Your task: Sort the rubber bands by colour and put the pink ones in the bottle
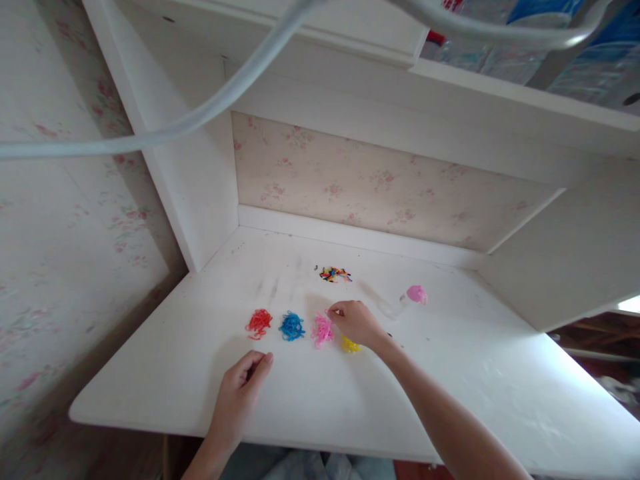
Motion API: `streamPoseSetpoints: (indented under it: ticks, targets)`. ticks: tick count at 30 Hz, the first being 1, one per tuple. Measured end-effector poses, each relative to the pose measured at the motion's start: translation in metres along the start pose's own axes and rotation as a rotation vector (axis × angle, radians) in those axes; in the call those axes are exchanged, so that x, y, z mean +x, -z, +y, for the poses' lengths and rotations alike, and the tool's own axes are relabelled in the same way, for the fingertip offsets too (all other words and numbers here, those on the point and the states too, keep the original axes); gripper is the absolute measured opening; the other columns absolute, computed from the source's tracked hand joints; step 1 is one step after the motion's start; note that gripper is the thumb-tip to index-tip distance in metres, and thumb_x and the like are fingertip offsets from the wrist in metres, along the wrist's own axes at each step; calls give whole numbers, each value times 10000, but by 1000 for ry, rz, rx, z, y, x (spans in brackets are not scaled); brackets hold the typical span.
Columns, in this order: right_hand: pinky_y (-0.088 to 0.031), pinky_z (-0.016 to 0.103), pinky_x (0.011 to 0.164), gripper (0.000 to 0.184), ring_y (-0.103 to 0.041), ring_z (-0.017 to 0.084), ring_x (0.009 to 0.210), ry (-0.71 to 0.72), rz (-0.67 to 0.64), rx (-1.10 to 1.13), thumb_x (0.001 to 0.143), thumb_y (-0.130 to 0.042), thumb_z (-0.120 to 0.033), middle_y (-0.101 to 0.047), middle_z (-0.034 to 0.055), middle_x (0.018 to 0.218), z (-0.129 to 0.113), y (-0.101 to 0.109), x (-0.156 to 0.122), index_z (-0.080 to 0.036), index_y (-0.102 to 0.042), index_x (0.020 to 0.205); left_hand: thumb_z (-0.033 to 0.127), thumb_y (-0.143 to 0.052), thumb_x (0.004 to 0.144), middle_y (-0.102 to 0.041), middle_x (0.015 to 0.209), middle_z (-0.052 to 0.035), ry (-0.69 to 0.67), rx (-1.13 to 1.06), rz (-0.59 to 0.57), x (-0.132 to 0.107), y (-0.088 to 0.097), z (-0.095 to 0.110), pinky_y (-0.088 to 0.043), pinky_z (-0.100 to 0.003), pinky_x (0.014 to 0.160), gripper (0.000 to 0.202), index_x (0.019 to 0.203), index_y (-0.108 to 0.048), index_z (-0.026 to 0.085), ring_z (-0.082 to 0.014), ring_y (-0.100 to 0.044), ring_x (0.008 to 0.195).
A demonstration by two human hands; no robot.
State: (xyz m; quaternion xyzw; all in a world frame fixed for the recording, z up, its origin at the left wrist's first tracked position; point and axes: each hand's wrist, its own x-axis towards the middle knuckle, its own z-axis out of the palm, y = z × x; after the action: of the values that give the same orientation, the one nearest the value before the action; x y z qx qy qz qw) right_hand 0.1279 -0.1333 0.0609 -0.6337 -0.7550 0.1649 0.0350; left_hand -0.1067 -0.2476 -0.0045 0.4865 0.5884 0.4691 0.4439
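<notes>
Small rubber bands lie on the white desk (165, 373) in separate piles. From left to right these are red bands (259, 323), blue bands (291, 326), pink bands (323, 329) and yellow bands (351, 345). My right hand (356, 321) is above the pink and yellow piles, its thumb and finger pinched on what looks like a pink rubber band. Part of the yellow pile is hidden under that hand. Below the red pile, my left hand (245, 380) is closed, thumb against curled fingers; anything inside it is hidden. Behind the row sits a mixed-colour pile of bands (335, 274).
A clear container with a pink top (417, 294) lies at the right. White panels (200, 173) wall in the desk's sides. Overhead run a shelf (500, 87) with plastic bottles and a pale curved bar (200, 119). The desk's front edge (295, 445) is close to my body.
</notes>
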Motion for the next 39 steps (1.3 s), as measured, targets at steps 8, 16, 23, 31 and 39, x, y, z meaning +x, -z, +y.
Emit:
streamPoseSetpoints:
  ticks: [8,16,23,31,39]
  targets:
    - [-380,199,631,250,-634,141,763,21,9,57,788,-493,-260,-720,8,833,0,0,-5,-248,-732,859,483,-526,834,-291,593,64,-21,18,4,-1,0,-2,-252,-197,505,362,646,-472,178,-86,-296,559]
    - [-431,277,753,258,-616,201,927,-212,75,12,865,-463,-287,-686,61,984,40,2,25,-241,-689,980,487,-537,821,-270,580,68,-4,3,19,0,-1,-5,-229,-194,464,355,646,-476,184,-84,-271,532]
    - [-498,383,821,302,-587,170,952,-408,78,-10,903,-531,-355,-576,63,1139,68,-1,66,-171,-552,1141,530,-533,800,-237,578,70,12,11,21,2,-3,-6,-235,-190,460,395,623,-451,187,-84,-245,523]
    - [-473,362,830,324,-601,211,1003,-454,194,-4,951,-388,-342,-635,111,1085,66,-20,83,-195,-584,1162,574,-508,784,-271,588,54,7,41,20,5,-3,-7,-284,-190,491,435,596,-417,192,-100,-287,554]
    - [-444,262,749,344,-639,200,940,-371,256,66,895,-399,-303,-692,109,1019,74,-7,70,-197,-683,1057,612,-493,764,-234,586,51,6,11,71,3,-7,0,-268,-200,483,471,573,-356,205,-107,-264,550]
